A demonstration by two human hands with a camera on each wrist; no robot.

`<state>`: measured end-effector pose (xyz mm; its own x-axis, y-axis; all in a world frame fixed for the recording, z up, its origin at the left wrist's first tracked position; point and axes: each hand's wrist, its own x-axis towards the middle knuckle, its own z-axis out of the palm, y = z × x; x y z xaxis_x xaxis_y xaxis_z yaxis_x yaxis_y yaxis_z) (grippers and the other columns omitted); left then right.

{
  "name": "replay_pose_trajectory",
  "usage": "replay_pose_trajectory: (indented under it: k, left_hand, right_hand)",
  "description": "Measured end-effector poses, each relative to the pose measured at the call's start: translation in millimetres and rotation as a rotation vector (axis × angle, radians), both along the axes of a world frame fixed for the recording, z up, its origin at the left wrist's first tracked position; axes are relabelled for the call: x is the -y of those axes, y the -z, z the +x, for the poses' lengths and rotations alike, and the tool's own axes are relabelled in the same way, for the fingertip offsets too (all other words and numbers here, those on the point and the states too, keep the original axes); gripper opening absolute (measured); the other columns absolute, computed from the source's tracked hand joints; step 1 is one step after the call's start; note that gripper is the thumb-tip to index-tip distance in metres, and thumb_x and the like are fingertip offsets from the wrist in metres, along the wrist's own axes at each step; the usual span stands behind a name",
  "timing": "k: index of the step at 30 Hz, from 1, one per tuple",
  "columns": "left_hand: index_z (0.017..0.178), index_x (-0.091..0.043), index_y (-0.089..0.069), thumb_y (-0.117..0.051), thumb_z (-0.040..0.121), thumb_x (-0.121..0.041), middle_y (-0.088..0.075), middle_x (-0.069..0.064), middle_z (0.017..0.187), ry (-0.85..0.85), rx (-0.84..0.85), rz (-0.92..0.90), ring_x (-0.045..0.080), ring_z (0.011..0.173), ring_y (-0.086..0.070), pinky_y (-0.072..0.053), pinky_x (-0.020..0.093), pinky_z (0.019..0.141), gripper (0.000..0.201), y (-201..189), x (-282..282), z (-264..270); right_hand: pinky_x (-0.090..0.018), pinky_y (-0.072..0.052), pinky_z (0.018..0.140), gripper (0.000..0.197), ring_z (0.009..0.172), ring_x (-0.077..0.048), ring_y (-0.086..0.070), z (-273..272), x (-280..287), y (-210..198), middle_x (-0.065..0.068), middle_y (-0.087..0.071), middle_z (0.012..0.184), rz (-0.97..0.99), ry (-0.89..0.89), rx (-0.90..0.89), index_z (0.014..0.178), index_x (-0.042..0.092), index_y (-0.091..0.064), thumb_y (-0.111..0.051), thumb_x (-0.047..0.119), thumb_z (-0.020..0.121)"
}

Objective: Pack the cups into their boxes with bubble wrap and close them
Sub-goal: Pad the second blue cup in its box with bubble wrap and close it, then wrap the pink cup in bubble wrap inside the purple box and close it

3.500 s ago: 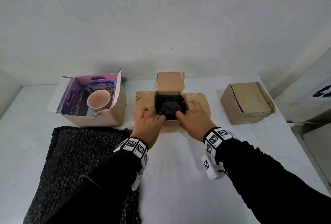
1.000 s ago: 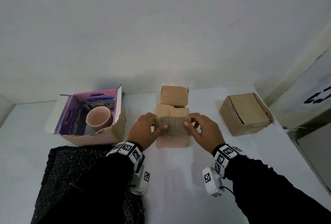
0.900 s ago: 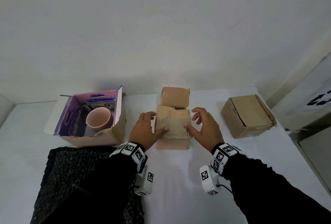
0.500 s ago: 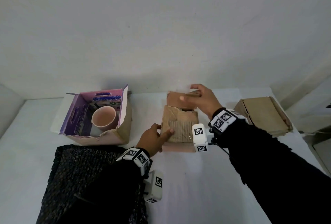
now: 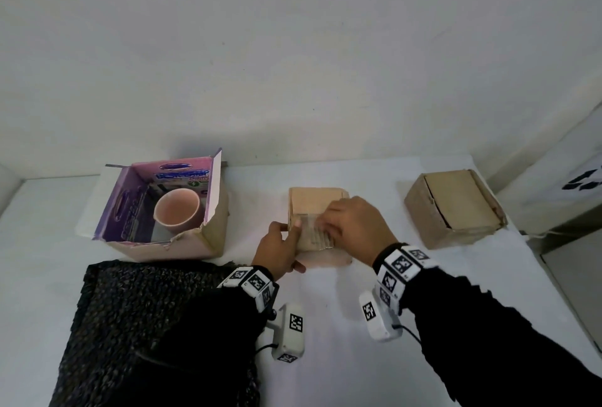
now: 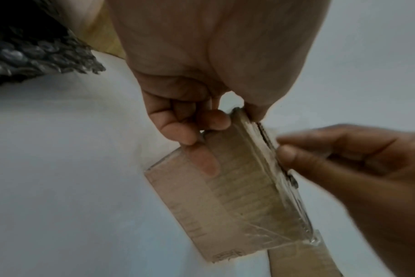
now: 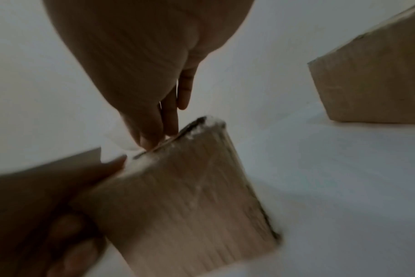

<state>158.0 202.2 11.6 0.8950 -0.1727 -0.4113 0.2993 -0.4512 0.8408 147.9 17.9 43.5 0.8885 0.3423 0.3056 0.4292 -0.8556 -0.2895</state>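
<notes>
The small brown cardboard box (image 5: 312, 208) stands mid-table with its flaps folded flat on top. My left hand (image 5: 280, 245) grips its near left corner, thumb on the top and fingers curled against the front face (image 6: 225, 206). My right hand (image 5: 329, 227) lies over the top, straight fingers (image 7: 159, 138) pressing down at the top edge of the box (image 7: 190, 196). What is inside this box is hidden. A pink cup (image 5: 177, 209) stands in an open box with a purple lining (image 5: 130, 211) at the left. Black bubble wrap (image 5: 136, 309) lies in front of that box.
A second brown cardboard box (image 5: 452, 208), shut, sits at the right of the white table (image 5: 325, 357). The wall runs just behind the boxes. A white unit (image 5: 570, 198) stands past the table's right edge.
The right hand reached to the far flap, folded it down over the box and now presses the top. The left hand stayed at the near left corner.
</notes>
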Motion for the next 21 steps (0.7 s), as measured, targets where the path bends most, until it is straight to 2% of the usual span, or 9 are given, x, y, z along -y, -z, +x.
replay_pose_trajectory:
  k: [2, 4, 8, 11, 15, 17, 19, 21]
  left_hand:
    - [0.116, -0.010, -0.042, -0.037, 0.097, -0.054, -0.069, 0.011, 0.081, -0.012, -0.005, -0.017, 0.027, 0.056, -0.070, -0.054, 0.031, 0.053, 0.048, 0, 3, -1]
    - [0.117, -0.009, -0.043, -0.035, 0.098, -0.052, -0.068, 0.012, 0.087, -0.014, -0.002, -0.028, 0.027, 0.057, -0.070, -0.055, 0.030, 0.052, 0.048, 1, 3, -1]
    - [0.118, -0.008, -0.045, -0.037, 0.098, -0.051, -0.066, 0.015, 0.095, -0.025, -0.018, -0.056, 0.028, 0.058, -0.070, -0.056, 0.032, 0.055, 0.048, 1, 2, 1]
    - [0.119, -0.009, -0.046, -0.038, 0.099, -0.047, -0.068, 0.012, 0.088, -0.029, -0.029, -0.081, 0.029, 0.060, -0.071, -0.054, 0.030, 0.056, 0.044, -2, 1, -1]
    - [0.116, -0.013, -0.050, -0.037, 0.099, -0.045, -0.067, 0.009, 0.071, 0.038, 0.017, 0.000, 0.025, 0.058, -0.070, -0.049, 0.031, 0.056, 0.039, -4, -7, -3]
    - [0.116, -0.015, -0.053, -0.035, 0.100, -0.043, -0.068, 0.005, 0.070, 0.086, 0.040, 0.056, 0.022, 0.058, -0.070, -0.043, 0.029, 0.058, 0.036, -4, -11, -2]
    - [0.116, -0.018, -0.055, -0.034, 0.100, -0.039, -0.070, 0.003, 0.074, 0.128, 0.056, 0.083, 0.021, 0.062, -0.071, -0.041, 0.030, 0.062, 0.033, -3, -16, -1]
    - [0.117, -0.019, -0.056, -0.034, 0.100, -0.037, -0.070, 0.003, 0.083, 0.154, 0.088, 0.112, 0.021, 0.068, -0.070, -0.044, 0.030, 0.065, 0.032, -1, -21, -3]
  right_hand:
    - [-0.033, -0.048, 0.057, 0.009, 0.062, -0.022, -0.059, -8, -1, 13, 0.003, -0.066, 0.072, -0.040, 0.021, 0.043, 0.079, 0.021, -0.075, -0.070, 0.015, 0.076]
    - [-0.034, -0.047, 0.057, 0.008, 0.064, -0.023, -0.058, -12, -3, 17, 0.000, -0.065, 0.074, -0.070, 0.020, 0.099, 0.080, 0.017, -0.073, -0.067, 0.013, 0.077]
    - [-0.037, -0.047, 0.068, 0.022, 0.083, -0.023, -0.058, -31, -3, 24, -0.003, -0.064, 0.095, -0.120, -0.026, 0.133, 0.098, 0.012, -0.070, -0.055, 0.023, 0.086]
    - [-0.035, -0.047, 0.080, 0.032, 0.099, -0.023, -0.059, -50, 4, 34, -0.004, -0.064, 0.110, -0.133, -0.031, 0.153, 0.111, 0.011, -0.067, -0.061, 0.030, 0.086]
    - [-0.035, -0.045, 0.079, 0.021, 0.095, -0.025, -0.060, -52, 0, 29, -0.003, -0.064, 0.104, -0.097, -0.040, 0.194, 0.100, 0.013, -0.066, -0.065, 0.026, 0.085]
    - [-0.035, -0.041, 0.095, 0.039, 0.115, -0.025, -0.053, -44, -6, 28, -0.005, -0.058, 0.125, -0.116, -0.014, 0.115, 0.119, 0.013, -0.060, -0.063, 0.030, 0.083]
    - [-0.038, -0.032, 0.110, 0.062, 0.136, -0.025, -0.039, -37, -13, 34, -0.008, -0.043, 0.147, -0.194, -0.001, 0.018, 0.141, 0.010, -0.044, -0.061, 0.030, 0.084]
    - [-0.043, -0.027, 0.113, 0.064, 0.141, -0.027, -0.034, -36, -18, 44, -0.010, -0.036, 0.153, -0.242, -0.008, -0.016, 0.146, 0.009, -0.037, -0.060, 0.021, 0.088]
